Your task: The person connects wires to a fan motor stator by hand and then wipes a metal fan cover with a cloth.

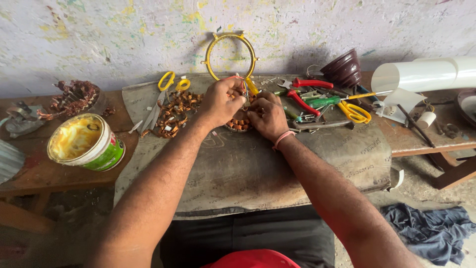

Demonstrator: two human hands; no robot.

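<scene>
Left hand (pixel 221 100) and right hand (pixel 267 117): both pinched narrow on a round copper-wound coil assembly (pixel 239 123), mid-counter on grey fabric matting (pixel 248 168). Beside the left hand: heap of small copper-coloured offcuts (pixel 173 113), yellow-handled scissors (pixel 166 84). Right: red-handled pliers (pixel 307 89). Against the wall: yellow metal ring (pixel 231 54). Progress: apparently midway; coil partly worked, remainder hidden.

To my left sits an open tin of yellow paste (pixel 85 142); yellow-handled scissors (pixel 166 87) lie beside copper scraps (pixel 174 114). Red-handled pliers (pixel 303 94), a rolled white sheet (pixel 426 73) and a blue rag (pixel 430 232) are on my right.
</scene>
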